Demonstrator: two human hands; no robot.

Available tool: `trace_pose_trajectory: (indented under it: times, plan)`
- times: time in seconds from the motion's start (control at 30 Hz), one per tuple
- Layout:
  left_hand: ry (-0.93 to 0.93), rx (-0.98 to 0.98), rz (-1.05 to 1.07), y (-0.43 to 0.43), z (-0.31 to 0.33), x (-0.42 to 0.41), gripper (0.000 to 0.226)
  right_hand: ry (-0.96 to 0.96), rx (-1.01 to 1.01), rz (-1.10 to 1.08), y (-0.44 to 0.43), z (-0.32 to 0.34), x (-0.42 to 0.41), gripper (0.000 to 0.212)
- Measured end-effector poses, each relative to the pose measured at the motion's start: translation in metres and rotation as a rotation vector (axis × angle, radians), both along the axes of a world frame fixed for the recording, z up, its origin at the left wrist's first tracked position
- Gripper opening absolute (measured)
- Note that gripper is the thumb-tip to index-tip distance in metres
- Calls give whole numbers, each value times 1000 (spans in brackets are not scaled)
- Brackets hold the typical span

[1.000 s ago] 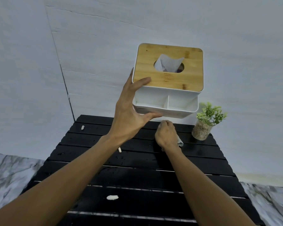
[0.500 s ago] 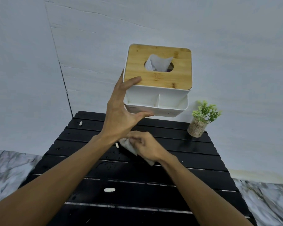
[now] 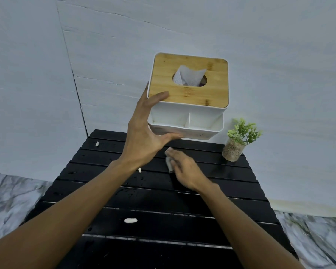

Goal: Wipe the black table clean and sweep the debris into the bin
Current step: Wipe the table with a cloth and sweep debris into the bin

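My left hand (image 3: 144,136) grips the left side of a white tissue box (image 3: 188,105) with a bamboo lid and holds it up above the far part of the black slatted table (image 3: 163,200). Under the box, my right hand (image 3: 184,171) presses a crumpled white tissue (image 3: 168,160) onto the table; the hand looks blurred. White crumbs lie on the slats: one at the far left (image 3: 97,144), one by my left wrist (image 3: 139,170), a bigger one near the front (image 3: 130,220). No bin is in view.
A small green plant in a glass jar (image 3: 233,150) stands at the table's far right corner. A pale wall rises right behind the table. Marble-patterned floor (image 3: 12,197) shows on both sides of the table.
The lifted tissue box has stayed up in my left hand. My right hand with the tissue swept from under the box leftwards toward my left wrist, then back to the right.
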State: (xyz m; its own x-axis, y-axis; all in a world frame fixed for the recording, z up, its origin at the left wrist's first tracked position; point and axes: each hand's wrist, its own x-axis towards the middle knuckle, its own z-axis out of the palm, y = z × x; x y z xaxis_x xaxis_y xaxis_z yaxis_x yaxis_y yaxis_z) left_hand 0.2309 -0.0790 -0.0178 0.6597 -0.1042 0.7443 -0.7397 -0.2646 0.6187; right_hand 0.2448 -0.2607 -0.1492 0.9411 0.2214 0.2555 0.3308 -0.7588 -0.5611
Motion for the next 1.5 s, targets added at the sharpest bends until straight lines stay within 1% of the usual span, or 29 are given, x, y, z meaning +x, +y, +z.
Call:
trace_pose_trajectory:
  times: [0.1, 0.17, 0.27, 0.33, 0.37, 0.4, 0.47, 0.53, 0.6, 0.67, 0.73, 0.83, 0.9, 1.0, 1.17, 1.5]
  plan:
    - [-5, 0, -8, -3, 4, -5, 92, 42, 4, 194, 21, 8, -38, 40]
    - [-7, 4, -5, -4, 7, -8, 92, 138, 104, 255, 26, 18, -60, 37]
    - [-8, -6, -10, -8, 13, -14, 91, 245, 330, 161, 10, 33, -71, 32]
    - [-4, -18, -20, -10, 16, -17, 90, 204, 463, 10, -16, 42, -62, 30]
    - [-4, -18, -22, -11, 18, -19, 90, 164, 471, -72, -30, 44, -56, 29]
    - [-4, -14, -23, -13, 18, -20, 91, 124, 429, -147, -44, 43, -49, 30]
    - [-5, -4, -24, -16, 18, -21, 91, 96, 267, -246, -66, 31, -35, 33]
    - [-3, -3, -32, -19, 16, -22, 91, 137, 84, -254, -72, 15, -31, 39]
    - [-1, 4, -41, -21, 13, -22, 91, 127, -52, -209, -64, 4, -36, 45]
    - [8, 13, -47, -23, 9, -21, 91, 88, -50, -136, -49, 5, -47, 46]
    - [29, 19, -50, -24, 5, -20, 91, 66, -24, -6, -34, 9, -64, 42]
    - [63, 32, -48, -26, -5, -17, 91, 75, -23, 167, -19, 12, -91, 43]
    - [100, 35, -43, -29, -15, -15, 91, 93, 21, 224, -16, 16, -106, 42]
    - [169, 42, -38, -34, -33, -9, 92, 134, 93, 248, -15, 23, -122, 40]
    - [276, 74, -37, -42, -67, 7, 95, 128, 71, 252, -14, 22, -130, 42]
    - [383, 113, 0, -52, -104, 30, 96, 128, 46, 250, -14, 16, -127, 42]
